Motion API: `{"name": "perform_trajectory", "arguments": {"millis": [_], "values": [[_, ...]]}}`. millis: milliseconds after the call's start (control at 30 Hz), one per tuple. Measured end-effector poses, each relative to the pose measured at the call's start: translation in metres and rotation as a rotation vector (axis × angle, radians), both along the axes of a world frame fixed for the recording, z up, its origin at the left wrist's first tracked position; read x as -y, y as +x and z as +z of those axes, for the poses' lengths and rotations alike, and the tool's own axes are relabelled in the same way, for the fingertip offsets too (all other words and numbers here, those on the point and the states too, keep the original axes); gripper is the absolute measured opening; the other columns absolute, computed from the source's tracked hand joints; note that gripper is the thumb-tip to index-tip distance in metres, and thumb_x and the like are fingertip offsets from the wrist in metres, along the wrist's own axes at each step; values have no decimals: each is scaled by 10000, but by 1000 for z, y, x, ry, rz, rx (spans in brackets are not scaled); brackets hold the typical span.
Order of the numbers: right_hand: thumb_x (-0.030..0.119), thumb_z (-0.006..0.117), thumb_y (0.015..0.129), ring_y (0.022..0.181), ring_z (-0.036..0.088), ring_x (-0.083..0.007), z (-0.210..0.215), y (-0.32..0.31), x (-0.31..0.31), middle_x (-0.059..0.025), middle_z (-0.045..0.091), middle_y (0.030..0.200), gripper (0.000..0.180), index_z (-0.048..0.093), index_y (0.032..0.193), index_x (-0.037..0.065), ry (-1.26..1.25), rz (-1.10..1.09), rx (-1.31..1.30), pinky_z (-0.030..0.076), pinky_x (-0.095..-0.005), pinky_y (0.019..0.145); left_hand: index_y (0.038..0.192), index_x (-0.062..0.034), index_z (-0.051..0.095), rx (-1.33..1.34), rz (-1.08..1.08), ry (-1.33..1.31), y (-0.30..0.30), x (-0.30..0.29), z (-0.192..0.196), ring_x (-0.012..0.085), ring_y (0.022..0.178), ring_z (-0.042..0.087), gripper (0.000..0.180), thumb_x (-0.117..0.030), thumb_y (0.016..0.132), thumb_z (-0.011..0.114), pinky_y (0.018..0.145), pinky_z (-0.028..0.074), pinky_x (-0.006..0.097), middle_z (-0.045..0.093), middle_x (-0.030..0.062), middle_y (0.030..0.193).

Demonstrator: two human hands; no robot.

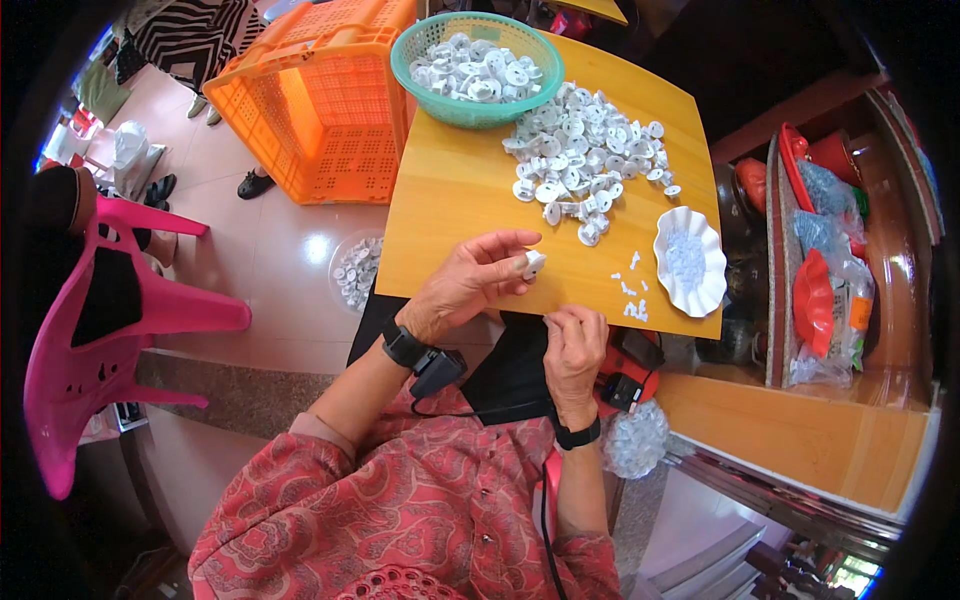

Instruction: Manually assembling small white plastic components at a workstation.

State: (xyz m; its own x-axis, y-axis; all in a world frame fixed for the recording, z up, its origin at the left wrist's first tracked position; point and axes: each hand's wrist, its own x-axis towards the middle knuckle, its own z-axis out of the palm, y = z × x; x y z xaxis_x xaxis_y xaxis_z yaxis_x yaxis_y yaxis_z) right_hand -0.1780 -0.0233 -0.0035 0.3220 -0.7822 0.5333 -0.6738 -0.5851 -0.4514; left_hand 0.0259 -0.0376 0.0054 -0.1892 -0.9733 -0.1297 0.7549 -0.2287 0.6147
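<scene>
My left hand (470, 278) is closed over the near edge of the yellow table and pinches a small white plastic part (534, 264) between thumb and fingers. To its right, at the table's edge, my right hand (575, 352) has its fingertips pressed together; whatever they hold, if anything, is too small to see. Beyond the hands, a heap of round white plastic parts (575, 150) covers part of the wooden table (450, 190). Several tiny white pieces (630, 290) lie loose right of my hands, beside a white scalloped dish (709, 298) with more tiny pieces inside.
A teal basket (470, 113) full of white parts stands at the table's far left corner. Beside it an orange crate (300, 130) lies tipped on the floor. A pink plastic chair (140, 290) is at left, a shelf with bags (835, 290) at right. More parts (357, 272) sit below the table.
</scene>
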Motion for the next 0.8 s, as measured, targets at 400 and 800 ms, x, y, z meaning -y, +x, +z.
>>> {"name": "perform_trajectory", "arguments": {"millis": [400,800], "values": [[14,659,907,757,601,-154,50,29,-11,-75,614,860,32,640,922,-6,516,-75,592,488,-275,667,1287,40,553,-300,-126,48,-14,-14,-23,169,984,653,369,-116,959,619,833,583,273,640,105,1126],[12,688,890,739,635,-70,51,34,-11,-53,690,851,94,637,961,-26,612,-56,831,522,-224,674,1250,9,602,-203,-110,57,-18,-22,-15,142,956,651,303,-120,976,600,821,572,258,660,76,1097]]}}
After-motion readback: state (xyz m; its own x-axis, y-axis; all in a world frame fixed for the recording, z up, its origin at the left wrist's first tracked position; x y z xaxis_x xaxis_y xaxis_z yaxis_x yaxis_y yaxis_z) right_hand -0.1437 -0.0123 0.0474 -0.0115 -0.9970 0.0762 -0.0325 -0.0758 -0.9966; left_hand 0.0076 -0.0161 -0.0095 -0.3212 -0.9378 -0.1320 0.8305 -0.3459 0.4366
